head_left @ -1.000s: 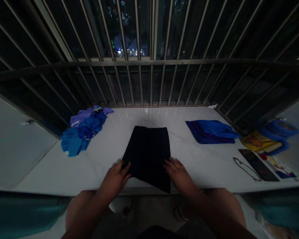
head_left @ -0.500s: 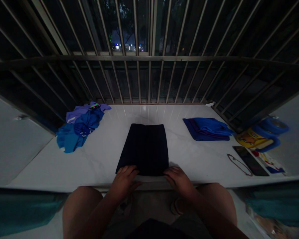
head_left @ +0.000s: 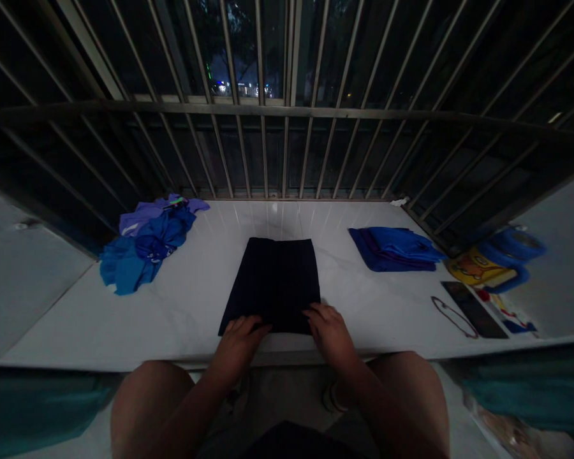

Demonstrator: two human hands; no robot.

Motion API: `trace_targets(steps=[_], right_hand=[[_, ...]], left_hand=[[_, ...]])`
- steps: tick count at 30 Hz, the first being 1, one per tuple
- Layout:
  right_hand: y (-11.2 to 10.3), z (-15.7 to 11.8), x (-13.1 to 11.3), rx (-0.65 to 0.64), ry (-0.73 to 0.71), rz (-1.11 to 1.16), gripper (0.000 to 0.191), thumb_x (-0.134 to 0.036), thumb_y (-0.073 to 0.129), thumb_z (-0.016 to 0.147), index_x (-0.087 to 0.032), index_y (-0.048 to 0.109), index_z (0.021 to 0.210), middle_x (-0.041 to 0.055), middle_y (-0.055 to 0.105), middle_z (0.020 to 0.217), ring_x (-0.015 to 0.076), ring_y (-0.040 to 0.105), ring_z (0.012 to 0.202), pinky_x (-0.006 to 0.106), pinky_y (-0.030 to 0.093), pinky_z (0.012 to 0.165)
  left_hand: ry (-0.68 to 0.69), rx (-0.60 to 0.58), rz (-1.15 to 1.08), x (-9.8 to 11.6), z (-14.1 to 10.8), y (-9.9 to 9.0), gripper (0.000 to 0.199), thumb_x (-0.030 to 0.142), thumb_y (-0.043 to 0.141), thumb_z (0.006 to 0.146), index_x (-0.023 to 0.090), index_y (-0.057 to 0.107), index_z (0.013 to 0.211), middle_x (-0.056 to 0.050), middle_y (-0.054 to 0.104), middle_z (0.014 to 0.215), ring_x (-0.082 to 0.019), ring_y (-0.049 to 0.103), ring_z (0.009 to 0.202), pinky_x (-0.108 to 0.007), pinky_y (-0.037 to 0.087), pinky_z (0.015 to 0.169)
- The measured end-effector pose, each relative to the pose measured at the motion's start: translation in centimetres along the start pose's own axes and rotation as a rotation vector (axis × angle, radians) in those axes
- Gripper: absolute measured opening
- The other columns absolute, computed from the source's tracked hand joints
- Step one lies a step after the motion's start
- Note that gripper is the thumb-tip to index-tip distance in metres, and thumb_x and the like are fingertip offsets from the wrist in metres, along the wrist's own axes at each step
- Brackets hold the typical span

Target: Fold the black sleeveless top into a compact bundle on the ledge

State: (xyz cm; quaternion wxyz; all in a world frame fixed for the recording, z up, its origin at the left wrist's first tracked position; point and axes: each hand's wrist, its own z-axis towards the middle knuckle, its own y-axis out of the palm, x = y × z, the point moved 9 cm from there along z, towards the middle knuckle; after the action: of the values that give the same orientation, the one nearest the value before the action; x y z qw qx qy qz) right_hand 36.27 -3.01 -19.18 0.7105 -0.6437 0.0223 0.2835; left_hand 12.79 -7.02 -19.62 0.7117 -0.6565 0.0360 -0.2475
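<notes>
A folded dark navy garment point(head_left: 270, 284) lies flat on the white marble counter point(head_left: 182, 319), forming a neat rectangle in front of me. My left hand point(head_left: 239, 349) rests on its near left corner, with the fingers spread on the cloth. My right hand point(head_left: 330, 332) lies on the near right corner, its fingers slightly curved over the fold. Neither hand visibly grips the cloth. Between the hands, the garment's near edge stays just short of the counter's front edge.
A crumpled heap of blue and purple clothes point(head_left: 143, 245) lies to the left, and a folded blue stack point(head_left: 392, 250) to the right. Further right are a yellow printed item point(head_left: 481, 268), blue rolls point(head_left: 511, 248), a dark strip point(head_left: 473, 309) and a cord loop point(head_left: 454, 317). Metal window bars point(head_left: 268, 153) line the back.
The garment has gone from a skewed shape with a corner near the counter's front edge to a squared rectangle. Both hands have moved in along its near edge, and the view has shifted slightly.
</notes>
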Motion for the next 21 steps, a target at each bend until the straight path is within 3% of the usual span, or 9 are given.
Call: trace_targets(steps=[3, 6, 9, 13, 15, 18, 21], right_hand=[[-0.3, -0.5, 0.3, -0.018, 0.006, 0.075, 0.029, -0.023, 0.061, 0.106, -0.025, 0.077, 0.129, 0.0115, 0.079, 0.12, 0.0303, 0.07, 0.114, 0.047, 0.055, 0.103], [-1.0, -0.4, 0.3, -0.056, 0.021, 0.213, 0.017, -0.027, 0.062, 0.107, -0.026, 0.079, 0.108, 0.0067, 0.079, 0.103, 0.0254, 0.071, 0.102, 0.039, 0.055, 0.095], [-1.0, 0.0, -0.1, -0.144, 0.019, 0.251, 0.018, -0.025, 0.065, 0.106, -0.025, 0.075, 0.09, 0.0028, 0.077, 0.095, 0.022, 0.071, 0.095, 0.034, 0.053, 0.089], [-0.2, 0.2, 0.3, -0.217, 0.071, 0.149, 0.013, -0.021, 0.069, 0.103, -0.024, 0.074, 0.091, 0.0027, 0.077, 0.096, 0.0228, 0.071, 0.096, 0.034, 0.052, 0.09], [0.0, 0.1, 0.5, -0.204, 0.094, 0.124, 0.01, -0.02, 0.069, 0.103, -0.024, 0.075, 0.095, 0.0033, 0.077, 0.098, 0.0231, 0.072, 0.097, 0.034, 0.052, 0.089], [-0.1, -0.1, 0.9, -0.122, 0.103, 0.08, 0.011, -0.017, 0.068, 0.103, -0.025, 0.075, 0.103, 0.0055, 0.076, 0.104, 0.024, 0.071, 0.099, 0.034, 0.053, 0.089], [-0.1, -0.6, 0.9, -0.05, 0.05, -0.016, 0.015, -0.017, 0.066, 0.104, -0.025, 0.077, 0.109, 0.0087, 0.076, 0.111, 0.0277, 0.069, 0.106, 0.039, 0.053, 0.096]], left_hand=[[-0.043, 0.038, -0.057, -0.6, -0.4, 0.1, 0.039, 0.022, 0.062, 0.106, 0.032, 0.074, 0.142, -0.01, 0.075, 0.132, -0.029, 0.07, 0.118, -0.046, 0.057, 0.1], [-0.109, 0.063, -0.17, -1.6, 0.1, -0.1, 0.041, 0.025, 0.066, 0.103, 0.027, 0.072, 0.143, -0.012, 0.075, 0.131, -0.03, 0.071, 0.119, -0.047, 0.06, 0.103], [-0.133, 0.001, -0.32, -2.5, 1.1, -0.3, 0.037, 0.021, 0.069, 0.099, 0.027, 0.076, 0.134, -0.009, 0.076, 0.124, -0.027, 0.074, 0.114, -0.041, 0.062, 0.101], [-0.137, -0.134, -0.452, -3.7, 2.2, -1.1, 0.015, 0.021, 0.067, 0.099, 0.025, 0.08, 0.103, -0.005, 0.078, 0.104, -0.022, 0.077, 0.097, -0.033, 0.062, 0.088], [-0.12, -0.132, -0.437, -4.3, 2.3, -2.2, 0.015, 0.023, 0.066, 0.1, 0.025, 0.079, 0.095, -0.004, 0.078, 0.1, -0.021, 0.076, 0.096, -0.033, 0.061, 0.087], [-0.069, -0.038, -0.356, -5.0, 1.8, -4.1, 0.016, 0.027, 0.065, 0.103, 0.027, 0.081, 0.106, -0.006, 0.08, 0.109, -0.023, 0.076, 0.104, -0.037, 0.061, 0.095], [0.04, 0.039, -0.244, -4.2, 0.5, -4.7, 0.025, 0.029, 0.064, 0.106, 0.029, 0.08, 0.126, -0.007, 0.08, 0.128, -0.025, 0.074, 0.119, -0.042, 0.06, 0.106]])
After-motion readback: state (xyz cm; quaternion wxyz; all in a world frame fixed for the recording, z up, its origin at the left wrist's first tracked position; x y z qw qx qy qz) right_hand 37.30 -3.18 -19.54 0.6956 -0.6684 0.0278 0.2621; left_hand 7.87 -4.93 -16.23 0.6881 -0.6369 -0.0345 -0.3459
